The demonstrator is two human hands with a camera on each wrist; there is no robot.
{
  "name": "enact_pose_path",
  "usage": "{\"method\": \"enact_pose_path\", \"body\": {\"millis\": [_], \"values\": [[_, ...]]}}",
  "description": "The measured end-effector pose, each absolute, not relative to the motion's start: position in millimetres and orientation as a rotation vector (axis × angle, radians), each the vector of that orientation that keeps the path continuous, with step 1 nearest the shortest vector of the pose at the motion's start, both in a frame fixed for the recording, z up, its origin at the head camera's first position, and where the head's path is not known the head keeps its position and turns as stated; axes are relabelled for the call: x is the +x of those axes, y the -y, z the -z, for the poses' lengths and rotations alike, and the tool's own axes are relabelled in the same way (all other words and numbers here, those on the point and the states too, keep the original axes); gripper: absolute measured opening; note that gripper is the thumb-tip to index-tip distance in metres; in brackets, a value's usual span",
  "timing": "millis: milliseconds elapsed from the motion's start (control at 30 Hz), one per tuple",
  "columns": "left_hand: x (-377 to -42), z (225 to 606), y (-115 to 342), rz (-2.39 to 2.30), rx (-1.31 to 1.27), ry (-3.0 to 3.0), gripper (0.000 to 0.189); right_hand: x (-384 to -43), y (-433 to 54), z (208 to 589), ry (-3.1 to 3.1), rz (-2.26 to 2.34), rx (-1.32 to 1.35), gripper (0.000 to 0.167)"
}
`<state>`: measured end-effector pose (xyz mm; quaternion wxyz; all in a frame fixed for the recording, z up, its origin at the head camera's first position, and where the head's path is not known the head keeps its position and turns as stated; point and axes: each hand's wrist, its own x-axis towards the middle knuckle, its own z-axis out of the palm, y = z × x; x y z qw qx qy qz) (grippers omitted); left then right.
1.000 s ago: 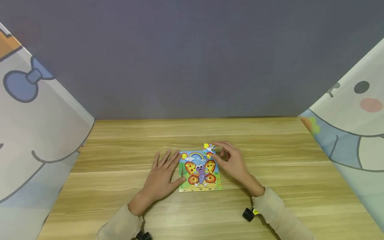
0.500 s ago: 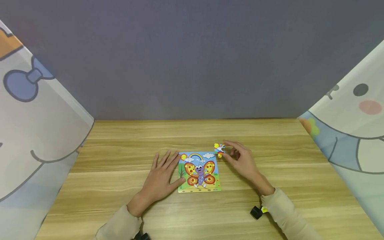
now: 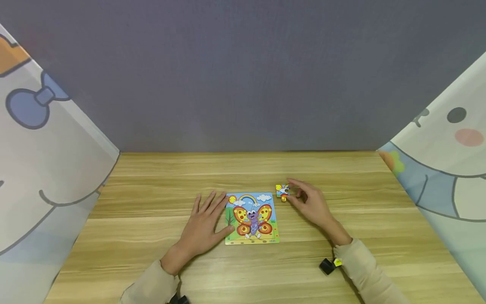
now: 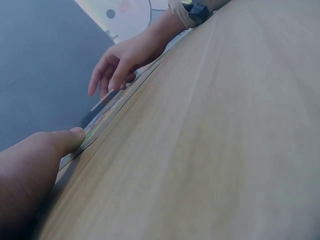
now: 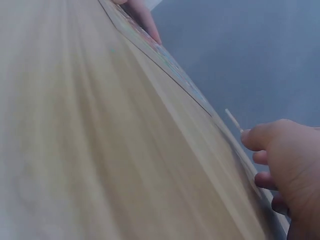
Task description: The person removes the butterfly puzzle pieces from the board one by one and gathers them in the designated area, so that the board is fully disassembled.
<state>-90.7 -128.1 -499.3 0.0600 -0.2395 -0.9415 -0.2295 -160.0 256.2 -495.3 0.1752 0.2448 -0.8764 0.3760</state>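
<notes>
A square butterfly jigsaw puzzle (image 3: pixel 252 218) with a sun, rainbow and cloud lies flat on the table. Fingers spread, my left hand (image 3: pixel 203 228) rests at its left side, and the thumb touches the edge in the left wrist view. My right hand (image 3: pixel 311 207) pinches a small puzzle piece (image 3: pixel 281 189) between thumb and index finger, just right of the puzzle's upper right corner. The piece shows yellow, blue, white and red. Seen edge-on in the right wrist view, that puzzle piece (image 5: pixel 233 120) is tilted and held above the table.
The wooden table (image 3: pixel 243 274) runs back to a grey partition (image 3: pixel 243 76). Cartoon-printed panels stand at the left (image 3: pixel 49 169) and right (image 3: pixel 448 160). A black wrist camera (image 3: pixel 327 266) hangs by the right sleeve.
My right hand has moved right with the puzzle piece, from over the puzzle's upper right corner to beside it, uncovering the printed cloud. The left hand has stayed in place.
</notes>
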Motion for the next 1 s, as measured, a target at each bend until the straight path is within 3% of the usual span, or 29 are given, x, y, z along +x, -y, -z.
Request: {"method": "enact_pose_path", "body": {"millis": [1000], "values": [[-90.8, 501.1, 128.8, 0.702, -0.716, 2.873, 0.091, -160.9, -261.6, 501.4, 2.492, -0.879, 0.705, 0.058]]}}
